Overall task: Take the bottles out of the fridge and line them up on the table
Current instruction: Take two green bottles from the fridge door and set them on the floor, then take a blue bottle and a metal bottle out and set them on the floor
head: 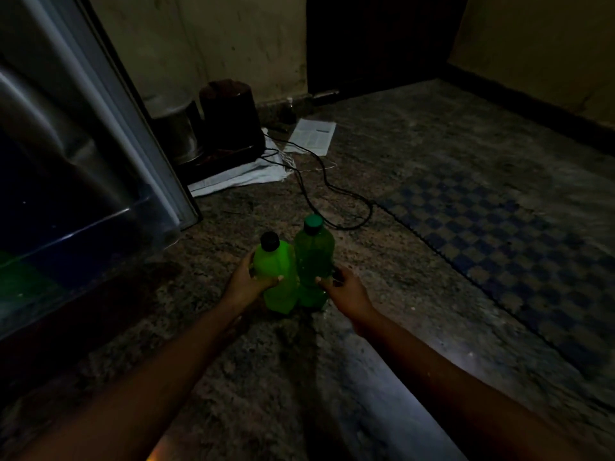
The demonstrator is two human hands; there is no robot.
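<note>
Left hand (251, 282) grasps a bright green bottle (278, 284); right hand (347, 289) grasps a darker green bottle (314, 256).
Both bottles are upright and touching, the darker one at 3 o'clock of the bright one, low on the speckled floor (382, 154). From the bottles, the fridge door (83, 144) stands at 10 o'clock, a dark appliance (229, 118) at 11, and a checkered mat (499, 234) at 3.

- Our left hand (248, 281) curls round the light bottle (278, 261), with the thumb across its front.
- Our right hand (346, 289) grips the dark bottle (314, 256) low down, thumb on the near side.
- Both bare forearms stretch forward and converge.
</note>
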